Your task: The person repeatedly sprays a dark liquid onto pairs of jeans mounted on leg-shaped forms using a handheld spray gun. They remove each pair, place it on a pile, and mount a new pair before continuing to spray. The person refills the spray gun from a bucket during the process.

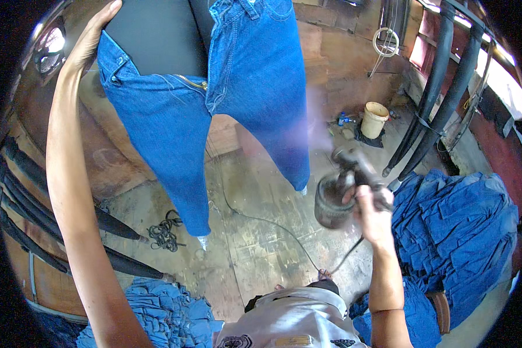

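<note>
A pair of blue jeans, fly unzipped, is stretched over a black trouser-shaped form in front of me. My left hand grips the form's left edge above the waistband, thumb in front; its other fingers are hidden behind. In my right hand is a spray gun with a dark cup below it, slightly blurred. Purplish mist spreads from its nozzle onto the jeans' right-hand leg. A thin hose runs from the gun down to the floor and away.
Piles of blue denim lie on the right and lower left. Black padded leg forms stand at left and hang upper right. A whitish bucket is by the back wall. Dark coiled cord lies on the floor.
</note>
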### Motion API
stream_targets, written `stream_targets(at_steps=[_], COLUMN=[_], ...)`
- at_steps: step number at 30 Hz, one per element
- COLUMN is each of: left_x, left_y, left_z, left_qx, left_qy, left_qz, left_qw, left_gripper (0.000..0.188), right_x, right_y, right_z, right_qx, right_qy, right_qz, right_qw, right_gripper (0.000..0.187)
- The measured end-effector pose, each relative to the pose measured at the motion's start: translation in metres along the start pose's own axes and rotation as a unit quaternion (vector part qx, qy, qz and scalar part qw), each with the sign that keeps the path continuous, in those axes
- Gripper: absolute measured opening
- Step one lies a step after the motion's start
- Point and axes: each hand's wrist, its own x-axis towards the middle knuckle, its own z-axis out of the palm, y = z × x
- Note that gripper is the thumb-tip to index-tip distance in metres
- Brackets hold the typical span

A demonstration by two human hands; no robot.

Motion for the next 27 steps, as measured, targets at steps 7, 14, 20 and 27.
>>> stream_targets(at_steps=[7,14,20,27], left_x=[0.019,-0.004,-0.015,-0.038], left_y=[-0.047,-0.025,0.025,0.087], left_z=[-0.022,-0.021,-0.015,0.000], left_qx=[-0.091,-0.271,-0.116,-0.034], left_qy=[0.003,-0.056,-0.055,-0.003], left_qz=[-0.063,-0.120,-0.045,-0.101], left_qw=[0.994,0.953,0.991,0.994], left_gripper=[0.081,0.041,0.061,0.089], right_x=[-0.012,-0.053,-0.092,-0.081], right_y=[-0.019,0.073,0.071,-0.033], right_z=[-0.021,-0.022,-0.005,0.002], right_qx=[0.071,-0.170,-0.165,0.197], right_qy=[0.084,-0.119,-0.208,-0.228], right_qz=[-0.016,0.163,0.154,0.018], right_qw=[0.994,0.965,0.952,0.953], right_gripper=[0.052,0.048,0.053,0.066])
